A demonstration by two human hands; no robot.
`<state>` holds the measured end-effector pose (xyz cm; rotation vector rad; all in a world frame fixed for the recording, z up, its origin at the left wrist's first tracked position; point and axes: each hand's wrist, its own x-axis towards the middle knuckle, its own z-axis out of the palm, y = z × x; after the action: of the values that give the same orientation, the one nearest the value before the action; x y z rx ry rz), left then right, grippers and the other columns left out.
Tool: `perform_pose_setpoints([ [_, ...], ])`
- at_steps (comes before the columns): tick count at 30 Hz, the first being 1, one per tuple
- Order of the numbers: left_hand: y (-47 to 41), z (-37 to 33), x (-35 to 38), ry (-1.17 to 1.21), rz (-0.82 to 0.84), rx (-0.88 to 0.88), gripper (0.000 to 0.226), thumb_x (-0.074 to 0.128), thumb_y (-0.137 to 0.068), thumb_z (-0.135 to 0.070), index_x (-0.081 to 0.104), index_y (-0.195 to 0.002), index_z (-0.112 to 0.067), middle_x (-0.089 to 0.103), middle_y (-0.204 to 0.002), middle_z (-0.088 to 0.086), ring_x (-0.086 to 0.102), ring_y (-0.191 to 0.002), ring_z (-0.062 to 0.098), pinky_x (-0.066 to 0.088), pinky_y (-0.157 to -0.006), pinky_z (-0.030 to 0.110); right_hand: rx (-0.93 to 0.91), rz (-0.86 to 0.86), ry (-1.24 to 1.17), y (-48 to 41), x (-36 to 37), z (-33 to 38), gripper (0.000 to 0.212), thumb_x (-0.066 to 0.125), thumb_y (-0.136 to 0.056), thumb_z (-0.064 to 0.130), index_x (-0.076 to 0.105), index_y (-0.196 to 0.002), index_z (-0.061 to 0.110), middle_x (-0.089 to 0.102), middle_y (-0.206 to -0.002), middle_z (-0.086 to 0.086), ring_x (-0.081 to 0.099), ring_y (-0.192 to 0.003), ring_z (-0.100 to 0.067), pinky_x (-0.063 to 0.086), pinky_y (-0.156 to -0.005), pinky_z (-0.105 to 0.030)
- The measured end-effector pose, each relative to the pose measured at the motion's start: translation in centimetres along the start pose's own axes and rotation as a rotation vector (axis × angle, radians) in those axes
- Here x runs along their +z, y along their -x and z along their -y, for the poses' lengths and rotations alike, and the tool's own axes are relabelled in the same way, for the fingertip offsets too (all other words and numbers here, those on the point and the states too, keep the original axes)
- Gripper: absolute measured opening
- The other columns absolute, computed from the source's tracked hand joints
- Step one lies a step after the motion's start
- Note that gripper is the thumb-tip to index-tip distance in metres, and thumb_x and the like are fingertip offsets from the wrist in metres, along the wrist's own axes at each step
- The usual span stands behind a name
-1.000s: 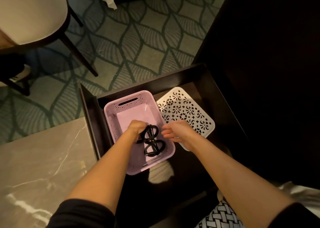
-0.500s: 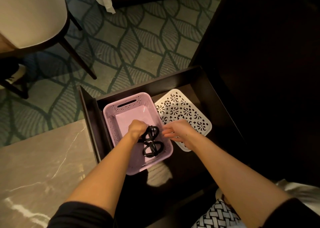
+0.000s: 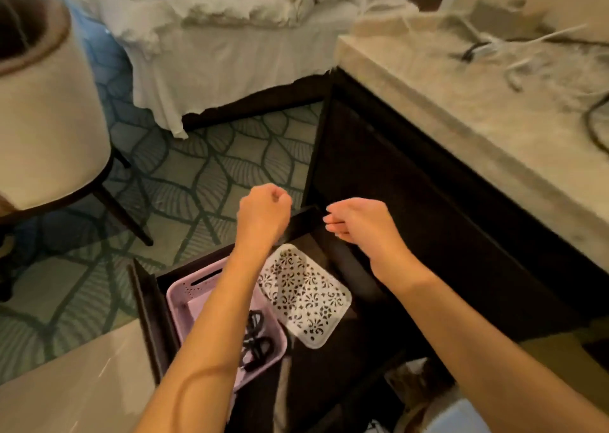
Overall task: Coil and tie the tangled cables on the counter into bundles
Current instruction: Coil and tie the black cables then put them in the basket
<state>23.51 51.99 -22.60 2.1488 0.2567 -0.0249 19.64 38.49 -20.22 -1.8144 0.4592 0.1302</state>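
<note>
A coiled, tied black cable bundle lies in the pink basket, partly hidden by my left forearm. The basket sits in an open dark drawer. My left hand is raised above the drawer's far end, fingers curled into a fist with nothing in it. My right hand hovers beside it, loosely curled and holding nothing. Tangled white cables and a black cable lie blurred on the marble counter at the upper right.
A white perforated lid lies in the drawer right of the basket. A chair stands at the left and a bed with white linen at the back. Another marble surface fills the lower left.
My left hand let go of the black bundle, which now lies in the pink basket. Both hands rose out of the drawer. The view tilted up, bringing the counter and bed into sight.
</note>
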Motion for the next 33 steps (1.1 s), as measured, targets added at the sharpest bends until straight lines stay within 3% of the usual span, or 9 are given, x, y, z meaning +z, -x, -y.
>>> perform_pose_setpoints([
  [3, 2.1, -7.1, -1.2, 0.071, -0.018, 0.198, 0.018, 0.048, -0.091, -0.021, 0.066, -0.09, -0.02, 0.068, -0.096, 0.004, 0.061, -0.097, 0.023, 0.047, -0.088, 0.035, -0.151, -0.127, -0.025, 3.2, -5.2, 4.8, 0.018, 0.055, -0.09, 0.011, 0.068, -0.079, 0.017, 0.072, -0.086, -0.004, 0.068, -0.084, -0.015, 0.052, -0.082, -0.027],
  [7, 5.7, -15.4, -1.2, 0.13, -0.007, 0.413, 0.019, 0.048, -0.091, -0.024, 0.065, -0.09, -0.017, 0.067, -0.091, 0.003, 0.062, -0.089, 0.021, 0.05, -0.084, 0.036, -0.288, -0.256, -0.139, 7.3, -12.1, 8.9, 0.023, 0.049, -0.09, 0.004, 0.065, -0.079, 0.016, 0.069, -0.08, -0.005, 0.063, -0.072, -0.013, 0.05, -0.075, -0.024],
  [13, 12.5, -25.6, 3.1, 0.154, 0.156, 0.636, 0.019, 0.05, -0.09, -0.022, 0.067, -0.094, -0.014, 0.068, -0.095, 0.006, 0.064, -0.091, 0.023, 0.05, -0.087, 0.039, -0.385, -0.491, -0.173, 13.4, -23.2, 10.1, 0.026, 0.045, -0.089, 0.0, 0.065, -0.079, 0.013, 0.067, -0.079, -0.005, 0.06, -0.066, -0.01, 0.047, -0.058, -0.013],
  [16, 16.8, -29.6, 6.5, 0.108, 0.228, 0.752, 0.021, 0.05, -0.089, -0.019, 0.07, -0.094, -0.011, 0.07, -0.093, 0.008, 0.064, -0.09, 0.024, 0.049, -0.085, 0.034, -0.398, -0.599, -0.217, 16.0, -28.5, 8.9, 0.028, 0.044, -0.088, -0.004, 0.062, -0.074, 0.013, 0.064, -0.073, -0.004, 0.057, -0.062, -0.01, 0.044, -0.058, -0.016],
  [25, 27.4, -37.4, 16.7, -0.055, 0.572, 0.941, 0.019, 0.052, -0.089, -0.018, 0.07, -0.09, -0.012, 0.071, -0.092, 0.012, 0.065, -0.091, 0.028, 0.05, -0.084, 0.034, -0.233, -0.834, -0.318, 22.3, -41.1, 1.5, 0.021, 0.045, -0.087, -0.004, 0.062, -0.083, 0.008, 0.062, -0.074, -0.007, 0.057, -0.06, -0.012, 0.043, -0.056, -0.017],
  [30, 34.4, -39.9, 22.7, -0.135, 0.868, 1.062, 0.02, 0.052, -0.09, -0.017, 0.069, -0.099, -0.011, 0.07, -0.098, 0.01, 0.064, -0.093, 0.025, 0.051, -0.086, 0.034, -0.108, -0.984, -0.272, 26.4, -47.5, -3.3, 0.022, 0.044, -0.089, -0.003, 0.062, -0.082, 0.009, 0.061, -0.073, -0.006, 0.058, -0.06, -0.012, 0.043, -0.057, -0.018],
  [33, 37.5, -40.1, 25.6, -0.195, 1.036, 1.085, 0.02, 0.053, -0.09, -0.013, 0.068, -0.102, -0.006, 0.07, -0.09, 0.012, 0.065, -0.081, 0.024, 0.053, -0.078, 0.033, -0.085, -1.109, -0.245, 28.0, -50.2, -5.8, 0.026, 0.039, -0.091, -0.004, 0.06, -0.08, 0.009, 0.06, -0.071, -0.007, 0.056, -0.062, -0.013, 0.047, -0.058, -0.02],
])
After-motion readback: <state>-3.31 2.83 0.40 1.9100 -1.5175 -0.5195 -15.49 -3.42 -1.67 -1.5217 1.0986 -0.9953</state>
